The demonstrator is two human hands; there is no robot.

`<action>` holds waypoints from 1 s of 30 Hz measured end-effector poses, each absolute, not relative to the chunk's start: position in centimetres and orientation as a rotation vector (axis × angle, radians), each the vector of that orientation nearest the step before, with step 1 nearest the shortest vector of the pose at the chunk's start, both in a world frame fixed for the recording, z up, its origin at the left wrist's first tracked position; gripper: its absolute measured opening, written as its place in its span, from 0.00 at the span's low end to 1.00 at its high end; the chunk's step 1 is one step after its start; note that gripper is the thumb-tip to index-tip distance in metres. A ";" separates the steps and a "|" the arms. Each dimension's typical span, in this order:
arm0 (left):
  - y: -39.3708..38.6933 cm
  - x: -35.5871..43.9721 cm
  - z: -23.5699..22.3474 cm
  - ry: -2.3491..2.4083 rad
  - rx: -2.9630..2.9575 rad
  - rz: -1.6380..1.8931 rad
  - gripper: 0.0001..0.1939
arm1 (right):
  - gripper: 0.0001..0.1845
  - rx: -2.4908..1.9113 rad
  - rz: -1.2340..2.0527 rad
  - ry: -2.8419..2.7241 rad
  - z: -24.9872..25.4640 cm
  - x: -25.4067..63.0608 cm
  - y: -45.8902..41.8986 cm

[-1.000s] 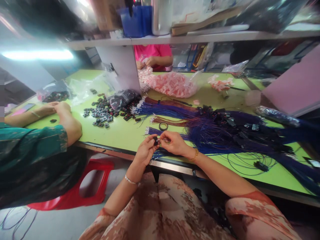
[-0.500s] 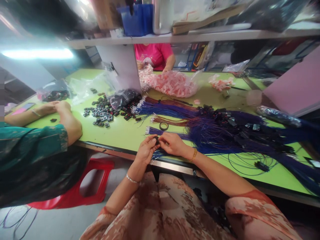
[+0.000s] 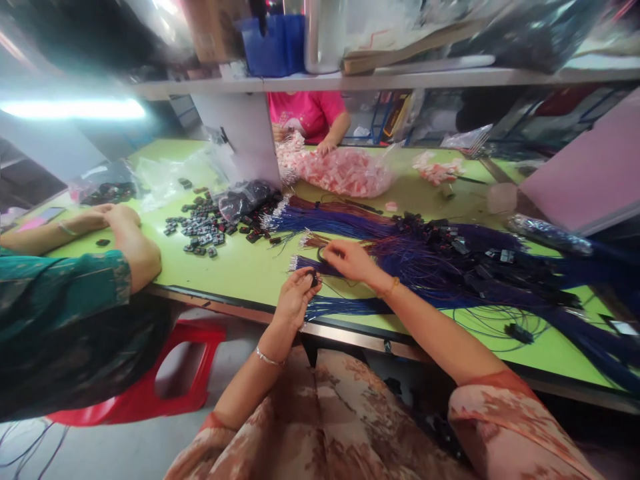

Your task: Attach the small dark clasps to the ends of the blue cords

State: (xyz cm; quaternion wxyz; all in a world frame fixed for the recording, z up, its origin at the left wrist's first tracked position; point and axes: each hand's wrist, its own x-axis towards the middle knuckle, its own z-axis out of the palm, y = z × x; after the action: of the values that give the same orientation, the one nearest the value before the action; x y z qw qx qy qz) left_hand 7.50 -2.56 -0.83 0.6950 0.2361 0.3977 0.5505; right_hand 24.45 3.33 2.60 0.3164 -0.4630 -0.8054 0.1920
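My left hand (image 3: 291, 299) is closed at the table's front edge, pinching a small black plastic connector housing (image 3: 313, 277) between thumb and fingers. Just above and to the right, my right hand (image 3: 354, 260) hovers over the wires with fingers curled together; what lies at the fingertips is too small to make out. Close to those fingertips lie a brown wire bundle (image 3: 311, 240) and a short blue wire bundle (image 3: 297, 262), both with metal terminals at their left ends. The black tape ring is mostly covered by my right hand. More blue wires (image 3: 350, 306) run below it.
Loose black housings (image 3: 203, 230) lie left of centre beside a bag of dark parts (image 3: 245, 199). A large wire heap (image 3: 450, 260) spreads rightward. Co-workers sit at left, in a green sleeve (image 3: 65, 277), and opposite, behind a bag of pink parts (image 3: 345, 175). A shelf (image 3: 400, 81) crosses above.
My right hand has left the connector housing and moved up and right over the wire bundles. My left hand stays in place with the housing. The opposite co-worker's hand has shifted onto the pink parts.
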 end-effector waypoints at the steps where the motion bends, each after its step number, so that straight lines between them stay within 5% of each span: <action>1: -2.4 7.6 -1.0 0.889 0.518 1.228 0.15 | 0.11 -1.346 0.464 -2.095 2.7 24.8 4.8; 7: -1.9 7.7 -2.2 0.901 0.491 1.207 0.14 | 0.12 -1.898 0.425 -2.165 1.2 24.8 10.6; 16: -2.1 7.5 -2.1 0.888 0.509 1.193 0.16 | 0.13 -1.957 0.208 -2.227 1.6 24.6 10.4; 30: -2.3 7.6 -1.8 0.883 0.538 1.207 0.15 | 0.07 -1.179 0.627 -2.092 2.8 22.5 6.0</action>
State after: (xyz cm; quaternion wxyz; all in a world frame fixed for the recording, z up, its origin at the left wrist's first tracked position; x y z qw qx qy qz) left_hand 7.61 -2.28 -1.81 0.7006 0.2415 0.3963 0.5420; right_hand 22.49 5.99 2.85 0.3239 -0.4495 -0.7974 0.2391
